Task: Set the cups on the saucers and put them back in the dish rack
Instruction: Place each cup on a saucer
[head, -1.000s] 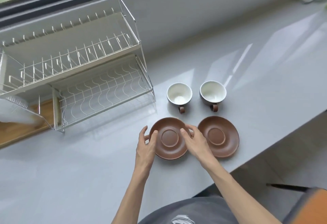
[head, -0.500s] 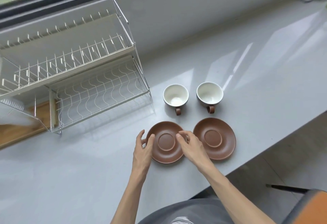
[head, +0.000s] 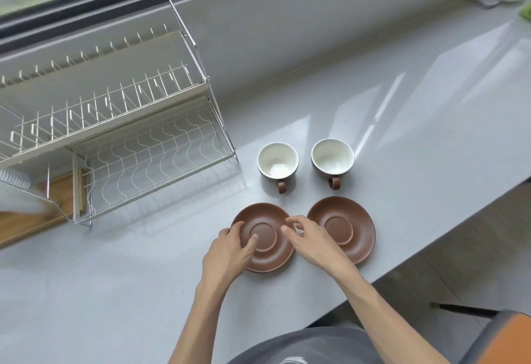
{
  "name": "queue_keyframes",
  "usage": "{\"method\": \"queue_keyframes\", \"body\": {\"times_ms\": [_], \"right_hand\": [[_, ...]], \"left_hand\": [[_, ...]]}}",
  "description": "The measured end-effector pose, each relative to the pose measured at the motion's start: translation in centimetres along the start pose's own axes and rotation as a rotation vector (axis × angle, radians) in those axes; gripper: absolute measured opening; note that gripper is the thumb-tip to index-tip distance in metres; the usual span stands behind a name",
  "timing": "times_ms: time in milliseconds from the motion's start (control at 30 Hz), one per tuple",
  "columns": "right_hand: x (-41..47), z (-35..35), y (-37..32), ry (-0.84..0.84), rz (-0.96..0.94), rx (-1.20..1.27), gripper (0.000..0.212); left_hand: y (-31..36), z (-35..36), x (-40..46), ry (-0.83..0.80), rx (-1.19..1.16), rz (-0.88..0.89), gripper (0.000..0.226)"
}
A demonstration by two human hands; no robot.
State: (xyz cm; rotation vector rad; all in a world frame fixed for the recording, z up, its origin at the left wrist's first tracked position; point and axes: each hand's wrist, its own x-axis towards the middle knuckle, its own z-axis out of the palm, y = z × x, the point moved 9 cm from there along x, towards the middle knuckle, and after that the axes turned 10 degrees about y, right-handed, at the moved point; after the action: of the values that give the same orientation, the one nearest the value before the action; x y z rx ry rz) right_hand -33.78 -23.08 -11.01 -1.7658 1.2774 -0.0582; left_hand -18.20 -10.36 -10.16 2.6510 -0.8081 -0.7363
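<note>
Two brown saucers lie side by side near the counter's front edge, the left saucer (head: 265,221) and the right saucer (head: 349,220). Behind them stand two empty cups, white inside with brown handles turned toward me: the left cup (head: 277,161) and the right cup (head: 332,158). My left hand (head: 230,251) rests on the left saucer's left rim, thumb on top of the dish. My right hand (head: 310,241) hovers at that saucer's right rim, fingers curled and slightly apart. The white two-tier wire dish rack (head: 120,122) stands empty to the left.
A grey counter (head: 402,133) runs under a window sill. A wooden board (head: 31,222) lies under the rack's left part. The counter's front edge (head: 448,208) drops off at the right, with an orange chair (head: 505,337) below.
My left hand has slid further onto the left saucer, its thumb now on the dish. My right hand stays at the right rim. The view shifted slightly.
</note>
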Motion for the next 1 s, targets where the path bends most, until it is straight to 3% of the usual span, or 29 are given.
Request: {"method": "queue_keyframes", "body": {"times_ms": [200,333,600,1000], "right_hand": [[0.6,-4.6,-1.6,0.023,-0.12,-0.218,0.052],[1.0,-9.0,-2.8,0.189,-0.196,-0.449,0.05],[3.5,-14.9,-2.6,0.479,-0.253,-0.249,0.052],[9.3,-16.8,1.0,0.467,-0.162,-0.038,0.052]], "left_hand": [[4.1,-1.8,0.7,0.075,0.245,0.149,0.057],[8.4,-2.4,1.2,0.123,0.274,0.246,0.057],[17.5,-1.8,2.4,0.35,0.013,0.421,0.055],[22.2,2.1,5.9,0.234,-0.361,0.293,0.061]]}}
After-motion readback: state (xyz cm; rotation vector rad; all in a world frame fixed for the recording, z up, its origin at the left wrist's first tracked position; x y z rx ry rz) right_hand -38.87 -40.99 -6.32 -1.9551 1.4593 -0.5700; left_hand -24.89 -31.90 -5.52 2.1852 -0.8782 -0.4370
